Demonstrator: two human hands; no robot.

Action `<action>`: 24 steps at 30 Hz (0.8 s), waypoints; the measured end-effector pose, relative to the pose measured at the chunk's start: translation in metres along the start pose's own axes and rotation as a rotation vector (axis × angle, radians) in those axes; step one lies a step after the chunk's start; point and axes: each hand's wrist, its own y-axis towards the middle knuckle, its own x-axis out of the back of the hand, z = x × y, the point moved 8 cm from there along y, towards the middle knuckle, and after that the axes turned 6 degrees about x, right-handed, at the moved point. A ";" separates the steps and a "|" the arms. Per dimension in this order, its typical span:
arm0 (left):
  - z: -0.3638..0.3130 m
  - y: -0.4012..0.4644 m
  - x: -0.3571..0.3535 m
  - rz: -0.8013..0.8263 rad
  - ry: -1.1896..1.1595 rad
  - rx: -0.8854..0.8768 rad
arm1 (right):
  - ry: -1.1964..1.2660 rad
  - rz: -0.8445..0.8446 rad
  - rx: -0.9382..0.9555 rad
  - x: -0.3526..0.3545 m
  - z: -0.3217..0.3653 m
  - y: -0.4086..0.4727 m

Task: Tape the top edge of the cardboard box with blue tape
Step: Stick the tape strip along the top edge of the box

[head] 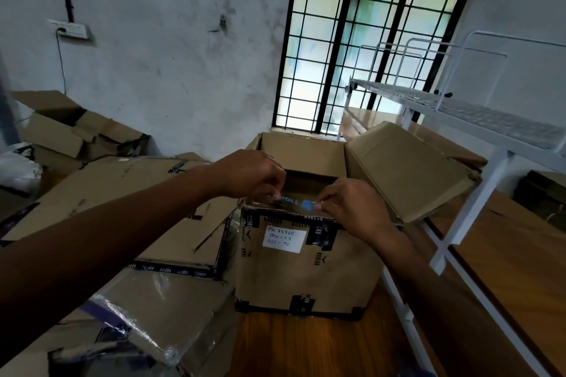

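Note:
An open cardboard box [306, 272] stands on the wooden floor in front of me, its flaps raised and a white handwritten label on its near side. A short strip of clear tape with blue print [295, 202] is stretched across the near top edge of the box. My left hand [251, 174] pinches the strip's left end. At the right end, my right hand [352, 208] pinches the strip. Both hands hover just over the rim, with the strip lying at or very close to the edge.
Flattened and stacked cardboard boxes [128, 193] lie to the left, some wrapped in plastic film. A white metal rack [459, 119] stands on the right beside the box. A barred window [364, 52] is in the wall behind.

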 end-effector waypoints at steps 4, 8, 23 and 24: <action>0.014 0.006 -0.004 0.021 0.011 0.011 | 0.007 -0.001 0.055 -0.008 -0.005 0.010; 0.028 0.012 -0.010 0.025 0.055 0.016 | -0.061 0.033 0.099 -0.019 -0.005 0.024; 0.084 0.026 -0.075 0.002 0.035 0.000 | -0.337 0.172 0.282 -0.088 -0.023 0.060; 0.086 0.026 -0.079 0.009 0.013 0.000 | -0.340 0.191 0.286 -0.092 -0.026 0.062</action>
